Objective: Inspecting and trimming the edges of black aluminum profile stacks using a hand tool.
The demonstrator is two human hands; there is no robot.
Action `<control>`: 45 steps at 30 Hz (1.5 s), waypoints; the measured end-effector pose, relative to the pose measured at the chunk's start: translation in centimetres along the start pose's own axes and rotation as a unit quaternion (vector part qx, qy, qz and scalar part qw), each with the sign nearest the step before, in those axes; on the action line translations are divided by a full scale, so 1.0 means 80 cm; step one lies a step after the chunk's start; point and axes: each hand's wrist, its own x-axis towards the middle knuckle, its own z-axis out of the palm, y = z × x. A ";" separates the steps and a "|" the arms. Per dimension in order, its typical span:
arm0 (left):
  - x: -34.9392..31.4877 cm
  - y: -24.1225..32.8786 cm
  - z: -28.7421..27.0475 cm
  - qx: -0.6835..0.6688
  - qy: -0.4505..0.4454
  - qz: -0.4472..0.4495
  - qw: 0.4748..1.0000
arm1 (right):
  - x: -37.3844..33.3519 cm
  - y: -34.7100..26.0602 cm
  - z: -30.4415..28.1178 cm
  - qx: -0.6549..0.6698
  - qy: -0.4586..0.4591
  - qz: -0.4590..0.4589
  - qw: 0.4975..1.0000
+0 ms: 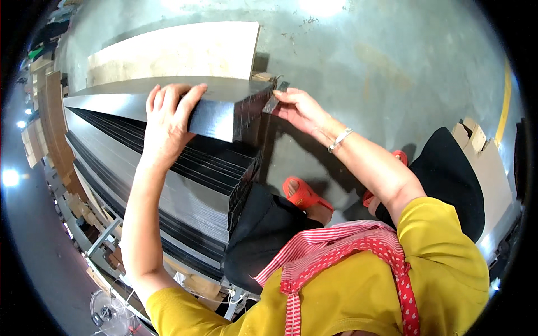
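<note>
Long bent sheet-metal panels (pixel 216 120) lie nested at the top of a stack, shiny grey with folded edges. My left hand (pixel 171 117) grips them from above near their right end, its fingers curled over the upper edge. In my right hand (pixel 300 109) is a small flat grey strip (pixel 276 98), pinched between thumb and fingers beside the panels' end. Whether the strip touches that end I cannot tell. Under the gripped panels, more metal panels (pixel 196 204) are piled in layers, with dark gaps between some of them.
A pale board (pixel 185 53) stands behind the stack. Cardboard pieces (pixel 490 173) are at the right, near my knee. My feet in red sandals (pixel 307 196) rest on the grey floor (pixel 347 61). A clear-bladed fan (pixel 107 311) is at the lower left.
</note>
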 end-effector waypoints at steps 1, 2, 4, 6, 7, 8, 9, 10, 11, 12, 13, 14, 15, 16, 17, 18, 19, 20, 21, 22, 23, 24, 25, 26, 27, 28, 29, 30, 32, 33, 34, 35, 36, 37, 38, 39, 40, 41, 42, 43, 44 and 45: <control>0.003 -0.001 0.000 0.011 0.004 -0.002 1.000 | -0.003 -0.008 0.019 0.005 0.036 -0.009 0.999; 0.010 -0.003 -0.001 0.007 0.009 0.005 1.000 | 0.000 -0.014 0.019 0.004 0.038 -0.013 0.999; 0.025 -0.008 0.001 0.012 0.016 0.011 1.000 | 0.005 -0.030 0.022 -0.014 0.043 -0.023 0.999; 0.036 -0.013 -0.002 0.015 0.016 -0.002 1.000 | 0.012 -0.043 0.026 -0.035 0.039 -0.029 0.998; 0.042 -0.016 -0.002 0.015 0.021 -0.004 1.000 | 0.014 -0.050 0.032 -0.048 0.039 -0.031 0.998; 0.046 -0.018 -0.004 0.016 0.015 -0.009 1.000 | 0.016 -0.054 0.034 -0.050 0.040 -0.033 0.997; 0.046 -0.021 -0.001 0.022 0.017 -0.007 1.000 | 0.017 -0.053 0.032 -0.050 0.042 -0.030 0.997; 0.047 -0.023 0.003 0.023 0.027 -0.003 0.999 | 0.015 -0.055 0.029 -0.045 0.029 -0.029 0.998; 0.048 -0.024 0.007 0.026 0.036 0.001 0.999 | 0.013 -0.057 0.025 -0.039 0.016 -0.030 0.999; 0.048 -0.023 0.008 0.022 0.036 0.003 0.999 | 0.013 -0.057 0.016 -0.046 -0.001 -0.030 0.998; 0.048 -0.024 0.007 0.022 0.025 0.000 0.999 | 0.009 -0.052 0.018 -0.044 0.001 -0.031 0.999; 0.048 -0.023 0.004 0.022 0.014 -0.003 1.000 | 0.002 -0.044 0.021 -0.124 0.051 -0.038 0.990; 0.047 -0.023 -0.001 0.021 0.012 0.000 1.000 | -0.004 -0.037 0.024 -0.203 0.100 -0.045 0.973; 0.047 -0.021 -0.011 0.020 0.007 0.012 1.000 | -0.003 -0.020 0.011 -0.257 0.134 -0.043 0.956; 0.048 -0.019 -0.014 0.015 0.002 0.025 1.000 | -0.007 -0.010 0.002 -0.269 0.146 -0.034 0.951; 0.049 -0.016 -0.018 0.018 -0.021 0.008 1.000 | -0.005 0.000 -0.004 -0.257 0.161 -0.037 0.952; 0.055 -0.018 -0.015 0.013 -0.018 0.015 1.000 | -0.003 0.006 -0.004 -0.247 0.178 -0.041 0.952; 0.059 -0.020 -0.014 -0.044 0.011 0.009 0.999 | -0.003 0.009 0.005 -0.241 0.173 -0.067 0.953; 0.064 -0.020 -0.011 -0.102 0.040 0.004 0.994 | 0.003 0.011 0.006 -0.251 0.165 -0.079 0.951; 0.069 -0.015 -0.007 -0.115 0.067 -0.024 0.991 | 0.007 0.013 0.009 -0.241 0.160 -0.092 0.953; 0.074 -0.012 0.000 -0.124 0.088 -0.046 0.987 | 0.010 0.015 0.012 -0.232 0.154 -0.105 0.955; 0.076 -0.013 0.003 -0.112 0.064 -0.056 0.990 | 0.011 0.016 0.014 -0.229 0.156 -0.106 0.955; 0.078 -0.016 0.005 -0.100 0.040 -0.064 0.992 | 0.010 0.015 0.018 -0.231 0.159 -0.107 0.954; 0.078 -0.017 0.006 -0.100 0.039 -0.060 0.992 | 0.011 0.015 0.021 -0.232 0.161 -0.108 0.953; 0.076 -0.018 0.005 -0.102 0.032 -0.068 0.992 | 0.012 0.015 0.024 -0.229 0.164 -0.110 0.953; 0.076 -0.017 0.006 -0.105 0.026 -0.076 0.991 | 0.014 0.016 0.024 -0.223 0.157 -0.113 0.955; 0.077 -0.017 0.006 -0.106 0.026 -0.073 0.991 | 0.016 0.016 0.024 -0.217 0.151 -0.115 0.958; 0.078 -0.016 0.007 -0.105 0.020 -0.072 0.992 | 0.015 0.019 0.024 -0.210 0.149 -0.114 0.960; 0.077 -0.017 0.006 -0.099 0.016 -0.073 0.992 | 0.011 0.021 0.023 -0.215 0.155 -0.099 0.959; 0.076 -0.017 0.005 -0.099 0.025 -0.060 0.993 | 0.009 0.021 0.021 -0.221 0.163 -0.083 0.958; 0.076 -0.017 0.004 -0.101 0.035 -0.046 0.993 | 0.005 0.019 0.016 -0.223 0.164 -0.083 0.957; 0.078 -0.016 0.002 -0.103 0.036 -0.047 0.993 | 0.000 0.016 0.009 -0.229 0.171 -0.070 0.956; 0.080 -0.014 0.001 -0.105 0.026 -0.043 0.993 | -0.006 0.013 0.002 -0.235 0.178 -0.058 0.954; 0.079 -0.013 -0.004 -0.110 0.013 -0.041 0.993 | -0.016 0.011 0.005 -0.237 0.181 -0.053 0.953; 0.079 -0.014 -0.003 -0.115 0.011 -0.044 0.992 | -0.026 0.008 0.007 -0.224 0.192 -0.055 0.954; 0.080 -0.015 -0.001 -0.121 0.010 -0.046 0.992 | -0.037 0.006 0.011 -0.211 0.204 -0.057 0.954; 0.082 -0.015 -0.005 -0.109 0.015 -0.040 0.993 | -0.048 0.008 0.015 -0.188 0.205 -0.059 0.959; 0.080 -0.018 -0.007 -0.092 0.021 -0.039 0.995 | -0.057 0.012 0.028 -0.192 0.205 -0.056 0.958; 0.078 -0.017 -0.009 -0.072 0.014 -0.045 0.996 | -0.070 0.021 0.043 -0.183 0.238 -0.036 0.953; 0.075 -0.020 -0.008 -0.054 0.016 -0.049 0.997 | -0.083 0.028 0.061 -0.174 0.268 -0.018 0.947; 0.075 -0.018 -0.009 -0.045 -0.010 -0.061 0.997 | -0.097 0.033 0.071 -0.179 0.267 -0.007 0.947; 0.077 -0.016 -0.012 -0.035 -0.036 -0.074 0.996 | -0.113 0.040 0.079 -0.169 0.255 -0.001 0.952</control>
